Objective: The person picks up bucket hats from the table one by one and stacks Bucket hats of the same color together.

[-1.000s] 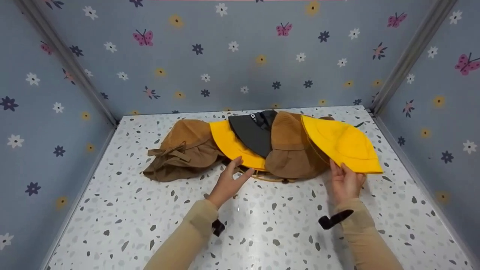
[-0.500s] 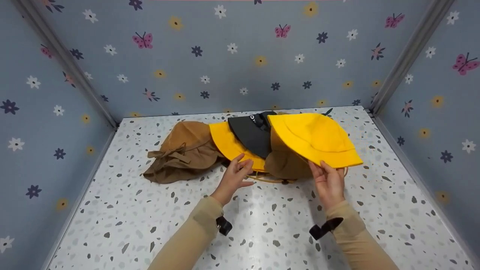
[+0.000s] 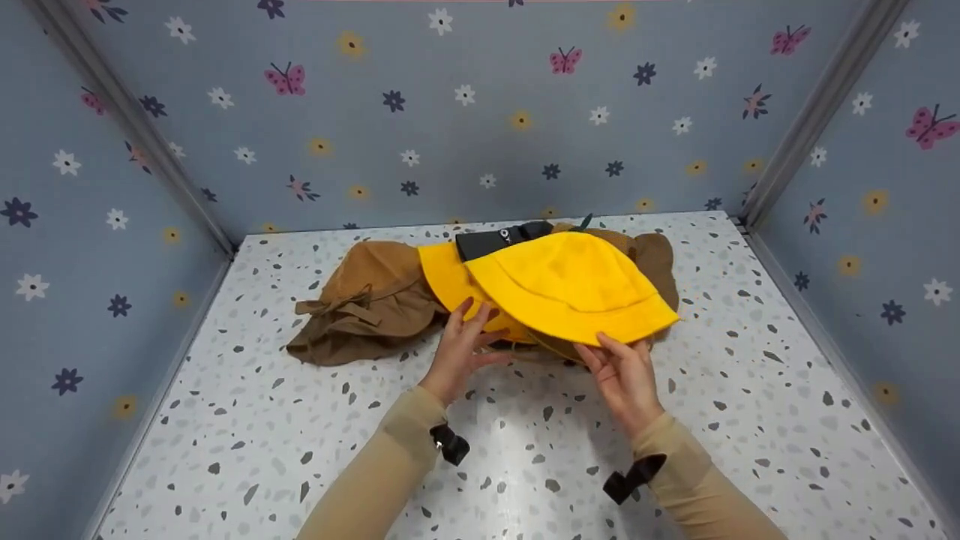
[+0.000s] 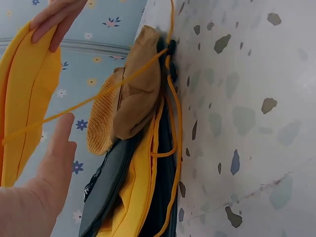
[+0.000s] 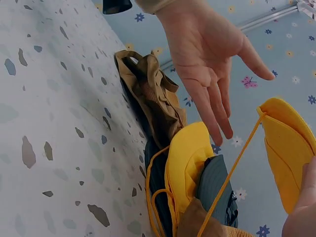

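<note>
Pinching one yellow hat (image 3: 570, 277), right fingers (image 3: 619, 347) hold it over overlapping hats (image 3: 444, 279).

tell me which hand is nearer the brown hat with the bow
Left. The left hand is open just right of the brown hat with the bow in the head view; the right hand is farther right, pinching the raised yellow hat.

Yellow hat (image 3: 570, 277), flower-patterned wall (image 3: 427, 67), seemingly charcoal brim (image 3: 480, 246)

The held yellow hat (image 3: 574, 281) looks matt cloth, the bow-tied brown hat (image 3: 390, 311) wrinkled cloth, the speckled tabletop (image 3: 525, 465) smooth and glossy.
</note>
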The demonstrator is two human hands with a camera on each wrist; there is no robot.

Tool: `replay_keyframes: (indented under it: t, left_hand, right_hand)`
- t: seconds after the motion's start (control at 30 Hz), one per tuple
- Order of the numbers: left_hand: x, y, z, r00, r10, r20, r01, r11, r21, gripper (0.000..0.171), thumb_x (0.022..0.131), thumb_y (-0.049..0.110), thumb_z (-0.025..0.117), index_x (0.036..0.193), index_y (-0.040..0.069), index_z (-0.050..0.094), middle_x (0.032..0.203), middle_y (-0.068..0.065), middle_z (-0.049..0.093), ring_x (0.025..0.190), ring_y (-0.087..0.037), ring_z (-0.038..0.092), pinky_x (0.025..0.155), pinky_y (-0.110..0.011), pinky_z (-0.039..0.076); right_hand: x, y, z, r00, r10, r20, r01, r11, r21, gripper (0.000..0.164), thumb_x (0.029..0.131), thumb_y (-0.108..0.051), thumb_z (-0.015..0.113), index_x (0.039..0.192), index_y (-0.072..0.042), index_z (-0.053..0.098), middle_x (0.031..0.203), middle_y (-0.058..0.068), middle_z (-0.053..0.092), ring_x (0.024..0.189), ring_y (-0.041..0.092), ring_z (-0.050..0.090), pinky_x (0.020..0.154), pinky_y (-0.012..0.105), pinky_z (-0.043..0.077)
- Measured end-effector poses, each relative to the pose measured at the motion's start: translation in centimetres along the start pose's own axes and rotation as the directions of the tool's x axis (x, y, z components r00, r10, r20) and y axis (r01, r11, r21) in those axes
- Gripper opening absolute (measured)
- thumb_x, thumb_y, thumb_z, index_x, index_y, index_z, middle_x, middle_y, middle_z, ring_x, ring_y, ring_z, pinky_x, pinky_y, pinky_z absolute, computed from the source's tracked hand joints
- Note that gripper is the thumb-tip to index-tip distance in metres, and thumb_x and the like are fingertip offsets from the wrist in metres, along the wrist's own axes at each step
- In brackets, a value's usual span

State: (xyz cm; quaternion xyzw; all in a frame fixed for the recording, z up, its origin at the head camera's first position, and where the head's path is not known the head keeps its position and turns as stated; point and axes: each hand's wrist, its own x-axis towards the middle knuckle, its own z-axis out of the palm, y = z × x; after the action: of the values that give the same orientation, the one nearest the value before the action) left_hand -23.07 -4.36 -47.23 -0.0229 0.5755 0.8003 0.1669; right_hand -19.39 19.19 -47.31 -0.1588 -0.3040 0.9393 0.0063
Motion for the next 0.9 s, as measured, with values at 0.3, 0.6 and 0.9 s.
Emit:
replay_keyframes:
  t: [0.3,0.6,0.9]
  left_hand:
    - [-0.4,0.9,-0.3,0.999,0.044,0.004,-0.042,0.974,-0.224,0.077,0.097,0.039,0.063,0.154,0.031,0.011,0.147,-0.011,0.043,0.120,-0.029,0.061,0.086,-0.050,0.058]
    - [-0.5,1.4,-0.7,0.998,0.035,-0.043,-0.046,0.957,-0.287,0.081,0.100,0.020,0.059,0.156,0.044,0.006,0.142,-0.011,0.047,0.110,-0.023,0.067,0.086,-0.042,0.059]
    - [-1.1,1.7,-1.2,0.994,0.021,-0.108,-0.049,0.965,-0.258,0.072,0.101,0.013,0.058,0.154,0.038,0.016,0.137,-0.012,0.050,0.114,-0.024,0.064,0.093,-0.043,0.056]
  right_hand:
    - [-1.5,1.5,0.5,0.997,0.039,0.059,-0.032,0.992,-0.119,0.062,0.100,0.007,0.043,0.150,-0.024,0.021,0.140,0.013,0.045,0.099,0.022,0.071,0.089,0.038,0.058]
    - [-2.0,2.2,0.9,0.995,0.043,0.094,-0.027,0.987,-0.161,0.054,0.099,0.006,0.044,0.143,-0.022,0.030,0.132,0.013,0.053,0.097,0.024,0.071,0.087,0.040,0.058]
    - [-2.4,2.1,1.5,0.990,0.049,0.130,-0.021,0.978,-0.208,0.052,0.099,0.005,0.047,0.142,-0.020,0.033,0.125,0.013,0.059,0.095,0.026,0.072,0.085,0.040,0.059]
